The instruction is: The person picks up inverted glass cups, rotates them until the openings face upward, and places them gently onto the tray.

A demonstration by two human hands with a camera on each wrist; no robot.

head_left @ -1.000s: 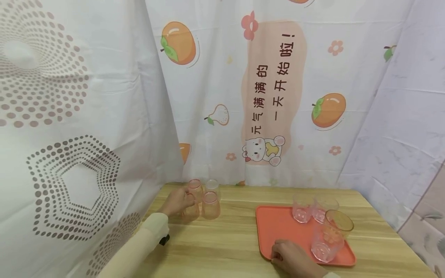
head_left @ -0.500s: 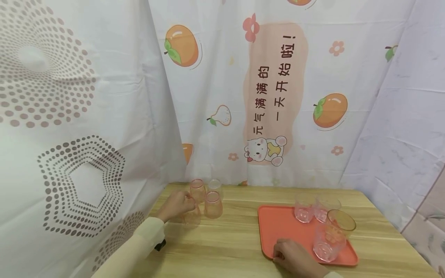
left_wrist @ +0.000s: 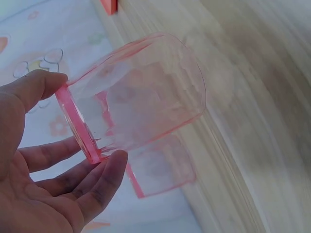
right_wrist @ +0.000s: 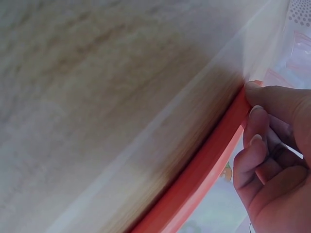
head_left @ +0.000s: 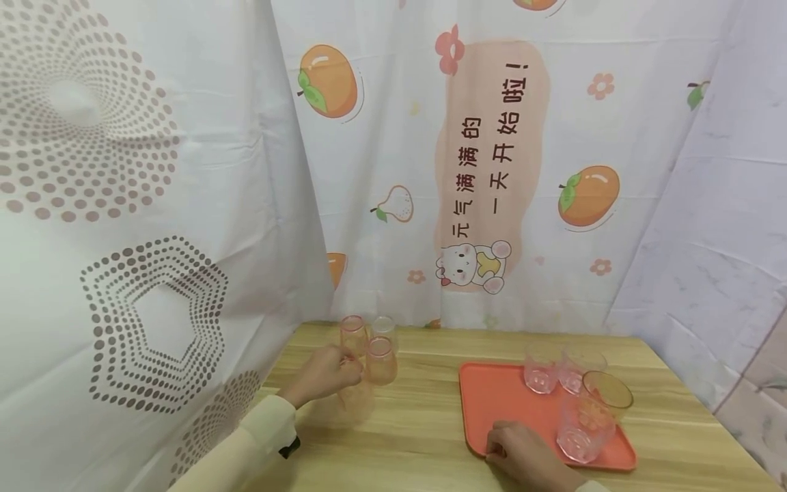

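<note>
In the head view my left hand (head_left: pixel 326 374) is over the table's left side, holding a clear pink cup (head_left: pixel 358 404) mouth down. The left wrist view shows thumb and fingers gripping the cup's thick pink base (left_wrist: pixel 80 127). Just beyond stand a pink cup (head_left: pixel 353 333), another pink cup (head_left: pixel 381 362) and a colourless cup (head_left: pixel 386 326), all upside down. At its near left corner, my right hand (head_left: pixel 525 452) pinches the rim of a red-orange tray (head_left: pixel 488 403). In the right wrist view the thumb lies on that rim (right_wrist: pixel 194 179), the other fingers curled.
Toward the tray's right side stand two pinkish clear cups (head_left: pixel 541 379) at the back. Nearer is a larger clear cup (head_left: pixel 581 441), overlapping an amber-rimmed cup (head_left: pixel 617 396). A printed curtain (head_left: pixel 393 273) hangs behind the wooden table (head_left: pixel 424 417), with another curtain (head_left: pixel 246 273) on the left.
My left hand has drawn the pink cup away from the other upside-down cups, toward me and slightly right. The right hand stays at the tray corner. The head view has shifted slightly.
</note>
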